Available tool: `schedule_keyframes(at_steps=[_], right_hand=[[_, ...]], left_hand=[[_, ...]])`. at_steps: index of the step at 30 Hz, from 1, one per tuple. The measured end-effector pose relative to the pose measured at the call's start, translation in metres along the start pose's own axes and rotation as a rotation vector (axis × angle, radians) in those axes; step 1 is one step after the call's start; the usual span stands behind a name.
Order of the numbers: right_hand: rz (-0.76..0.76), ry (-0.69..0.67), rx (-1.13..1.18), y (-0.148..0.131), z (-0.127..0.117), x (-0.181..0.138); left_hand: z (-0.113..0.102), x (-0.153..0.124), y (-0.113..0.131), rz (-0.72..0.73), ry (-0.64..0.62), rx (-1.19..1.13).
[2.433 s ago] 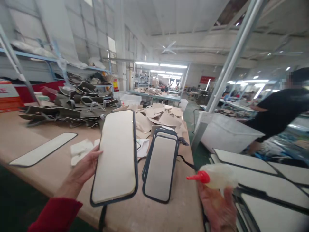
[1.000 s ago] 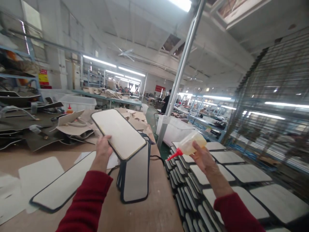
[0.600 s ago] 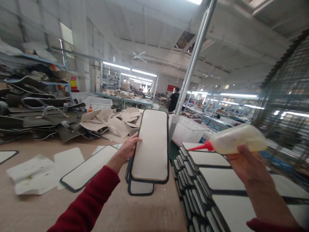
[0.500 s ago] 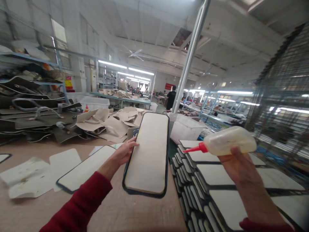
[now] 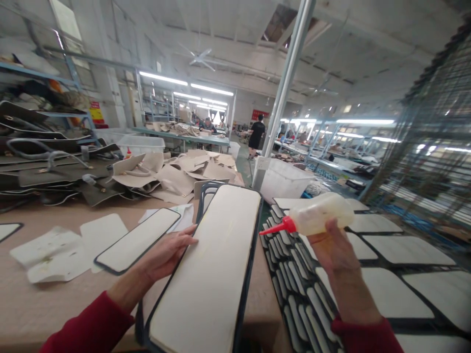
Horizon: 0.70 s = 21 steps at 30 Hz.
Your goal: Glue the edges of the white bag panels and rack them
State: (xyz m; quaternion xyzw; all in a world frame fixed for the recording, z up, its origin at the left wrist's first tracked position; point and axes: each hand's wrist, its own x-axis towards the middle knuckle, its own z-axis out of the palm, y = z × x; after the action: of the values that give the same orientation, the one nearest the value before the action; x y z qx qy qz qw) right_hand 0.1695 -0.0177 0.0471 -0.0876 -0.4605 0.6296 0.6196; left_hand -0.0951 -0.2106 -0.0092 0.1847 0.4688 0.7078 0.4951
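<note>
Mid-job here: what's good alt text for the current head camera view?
Left hand holds a pale, dark-edged panel by its left side, at a tan table; right hand holds a squeeze bottle, its red nozzle pointing toward the panel. Similar panels lie in rows at right.

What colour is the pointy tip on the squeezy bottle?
Bright red: the tip shows best in the head view.

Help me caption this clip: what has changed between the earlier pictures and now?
The white panel in the left hand has been drawn nearer, and the bottle in the right hand now has its red nozzle closer to the panel's edge. Both hands keep their holds; the crumpled sheet looks unmoved.
</note>
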Motion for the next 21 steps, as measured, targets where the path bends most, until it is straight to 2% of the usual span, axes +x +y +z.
schedule_keyframes(at_steps=[4, 7, 21], right_hand=[[0.085, 0.083, 0.02, 0.018, 0.0, -0.005], [0.095, 0.111, 0.024, 0.027, -0.001, -0.008], [-0.015, 0.12, -0.053, 0.037, 0.007, -0.02]], left_hand=[[-0.011, -0.004, -0.005, -0.033, 0.038, 0.006], [-0.016, -0.006, -0.007, -0.062, 0.053, 0.002], [-0.017, -0.001, -0.005, -0.062, -0.039, 0.025]])
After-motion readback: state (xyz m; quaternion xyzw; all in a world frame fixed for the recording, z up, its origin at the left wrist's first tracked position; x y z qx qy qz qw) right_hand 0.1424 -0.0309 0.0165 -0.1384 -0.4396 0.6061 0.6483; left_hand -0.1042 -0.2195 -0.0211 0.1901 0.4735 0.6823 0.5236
